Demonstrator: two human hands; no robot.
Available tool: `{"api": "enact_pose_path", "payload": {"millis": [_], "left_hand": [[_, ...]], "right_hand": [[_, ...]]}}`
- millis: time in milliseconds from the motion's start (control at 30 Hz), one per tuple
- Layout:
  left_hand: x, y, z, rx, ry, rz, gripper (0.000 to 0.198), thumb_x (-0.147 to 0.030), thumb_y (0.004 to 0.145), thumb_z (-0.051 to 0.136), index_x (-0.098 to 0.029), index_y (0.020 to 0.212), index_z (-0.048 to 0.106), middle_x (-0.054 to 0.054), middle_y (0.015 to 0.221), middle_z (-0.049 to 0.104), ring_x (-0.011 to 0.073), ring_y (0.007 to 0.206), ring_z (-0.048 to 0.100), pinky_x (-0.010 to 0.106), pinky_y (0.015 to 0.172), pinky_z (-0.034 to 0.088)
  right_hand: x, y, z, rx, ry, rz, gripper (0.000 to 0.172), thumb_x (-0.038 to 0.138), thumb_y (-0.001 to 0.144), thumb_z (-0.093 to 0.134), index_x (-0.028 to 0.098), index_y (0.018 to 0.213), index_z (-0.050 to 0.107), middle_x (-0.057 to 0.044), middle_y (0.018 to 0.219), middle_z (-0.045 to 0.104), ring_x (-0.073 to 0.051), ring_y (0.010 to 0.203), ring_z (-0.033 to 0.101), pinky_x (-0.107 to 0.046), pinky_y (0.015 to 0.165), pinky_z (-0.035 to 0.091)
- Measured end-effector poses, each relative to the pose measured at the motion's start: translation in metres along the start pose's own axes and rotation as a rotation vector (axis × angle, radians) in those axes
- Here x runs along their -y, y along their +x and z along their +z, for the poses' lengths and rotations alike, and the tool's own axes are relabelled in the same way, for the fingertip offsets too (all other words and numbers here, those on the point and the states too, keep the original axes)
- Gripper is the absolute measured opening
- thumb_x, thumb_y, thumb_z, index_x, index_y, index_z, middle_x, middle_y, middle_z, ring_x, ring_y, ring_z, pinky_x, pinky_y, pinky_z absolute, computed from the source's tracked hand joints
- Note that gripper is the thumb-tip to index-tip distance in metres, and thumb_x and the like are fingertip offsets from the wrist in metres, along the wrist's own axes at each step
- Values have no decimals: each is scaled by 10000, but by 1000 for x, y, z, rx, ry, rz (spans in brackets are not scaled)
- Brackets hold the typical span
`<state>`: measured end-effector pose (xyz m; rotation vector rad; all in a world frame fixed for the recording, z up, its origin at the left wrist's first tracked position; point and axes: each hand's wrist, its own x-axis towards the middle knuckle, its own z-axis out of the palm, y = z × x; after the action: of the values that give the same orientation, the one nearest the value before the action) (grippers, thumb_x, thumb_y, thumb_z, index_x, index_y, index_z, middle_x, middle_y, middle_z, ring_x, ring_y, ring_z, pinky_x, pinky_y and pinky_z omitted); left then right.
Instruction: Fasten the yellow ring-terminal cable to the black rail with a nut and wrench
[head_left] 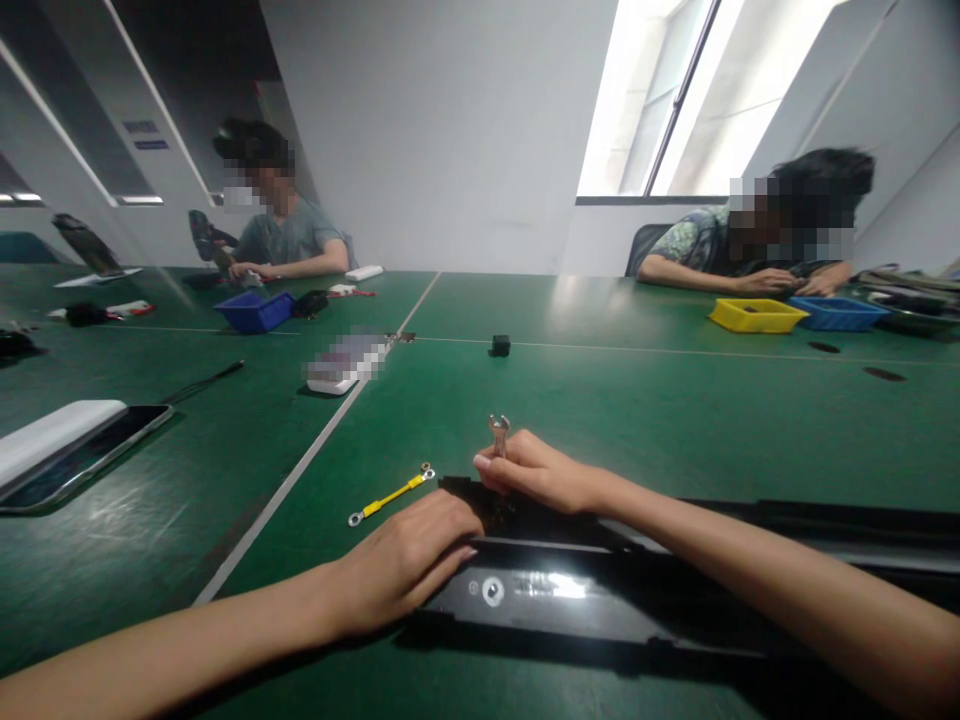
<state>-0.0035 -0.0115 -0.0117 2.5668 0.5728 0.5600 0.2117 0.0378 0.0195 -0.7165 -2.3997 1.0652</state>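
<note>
On the green counter, your right hand pinches a wrench, open end up, by the long black part; your left hand curls over that part's end, gripping what I cannot tell: brace it firmly and seat the wrench squarely before turning

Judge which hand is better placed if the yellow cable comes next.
Probably the left hand: resting at the black panel, it lies close beside the yellow cable, while the right hand is farther off and holds a wrench.
</note>
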Motion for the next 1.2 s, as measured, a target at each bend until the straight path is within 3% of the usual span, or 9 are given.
{"api": "enact_pose_path", "payload": {"millis": [1200], "left_hand": [[0,1,0,-18,25,9,172,-150,958,405,-154,1091,514,95,1022,592,203,964,546,338,878,468]], "right_hand": [[0,0,0,-1,-32,12,546,548,945,250,174,586,418,31,547,381,-100,515,352,-241,531,311]]}}
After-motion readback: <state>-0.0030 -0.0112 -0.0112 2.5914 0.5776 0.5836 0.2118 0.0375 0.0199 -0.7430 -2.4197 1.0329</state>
